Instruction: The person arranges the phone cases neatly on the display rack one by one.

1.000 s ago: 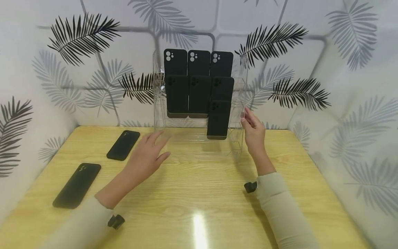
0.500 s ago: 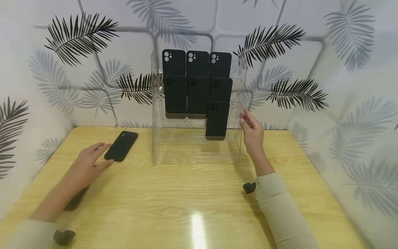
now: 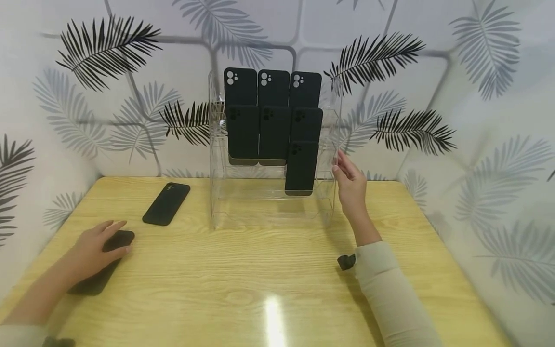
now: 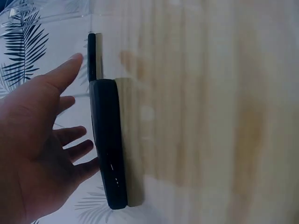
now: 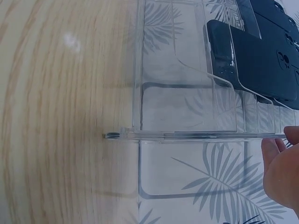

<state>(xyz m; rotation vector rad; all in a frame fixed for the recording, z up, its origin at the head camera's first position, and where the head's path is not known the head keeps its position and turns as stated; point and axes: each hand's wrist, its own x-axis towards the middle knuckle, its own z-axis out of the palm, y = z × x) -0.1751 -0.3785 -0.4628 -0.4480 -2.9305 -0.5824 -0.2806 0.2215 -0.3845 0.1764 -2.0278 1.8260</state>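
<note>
My left hand (image 3: 88, 253) hovers with spread fingers over the nearer black phone case (image 3: 92, 285) at the table's left, hiding part of it. In the left wrist view, thumb and fingers are loosely bent beside that case (image 4: 108, 144), without gripping it. Farther back lies a second black phone case (image 3: 166, 204), flat on the table. At the centre back stands a clear acrylic display rack (image 3: 260, 197), its tiers holding several black phone cases, one of them the lowest case (image 3: 300, 168). My right hand (image 3: 352, 188) pinches the rack's right side panel (image 5: 201, 136) between thumb and fingers.
The light wooden table (image 3: 243, 270) meets a leaf-patterned wall (image 3: 269, 29) right behind the rack. Another patterned wall (image 3: 490, 193) runs along the right side. The rack's lower tiers extend left of the lowest case.
My left hand has moved from the rack's left side leftward and down, past the farther phone case, to the nearer one. The right hand has kept its hold on the rack.
</note>
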